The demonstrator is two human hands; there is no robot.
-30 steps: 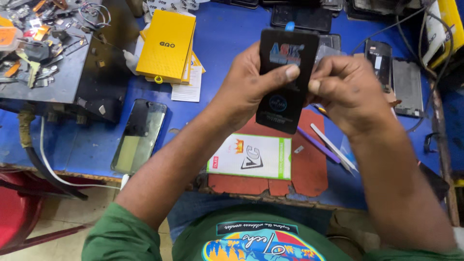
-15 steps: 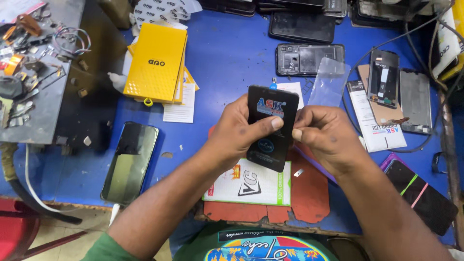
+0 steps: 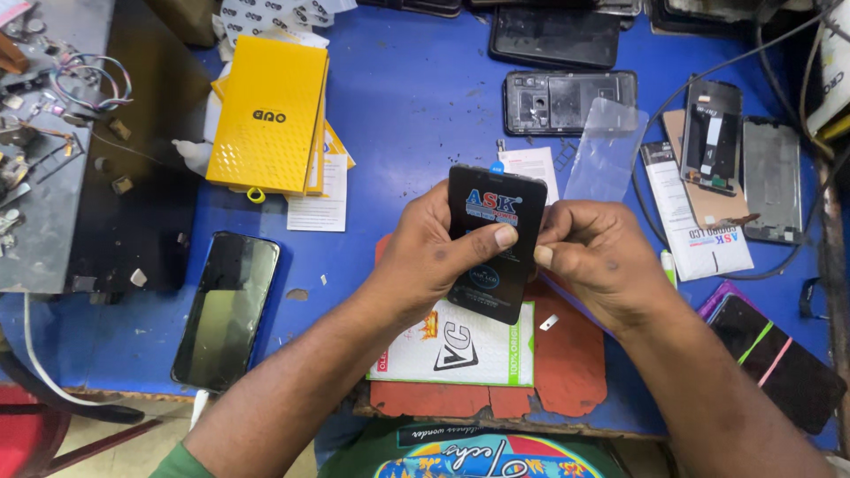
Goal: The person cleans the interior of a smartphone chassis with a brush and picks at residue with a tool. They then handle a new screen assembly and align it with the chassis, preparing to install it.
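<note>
Both hands have a grip on the black phone screen: left hand clamps it, right hand pinches its edge. Feels like one slip drops it onto the blue tabletop, and squeezing too hard could crack it.

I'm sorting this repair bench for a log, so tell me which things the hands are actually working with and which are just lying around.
In hand:
- black phone screen panel, held upright
- left hand, thumb across its front
- right hand, pinching its right edge

Lying about:
- yellow box
- black phone at the table's left edge
- clear screen protector
- opened phone back
- white packet on the red mat
</note>
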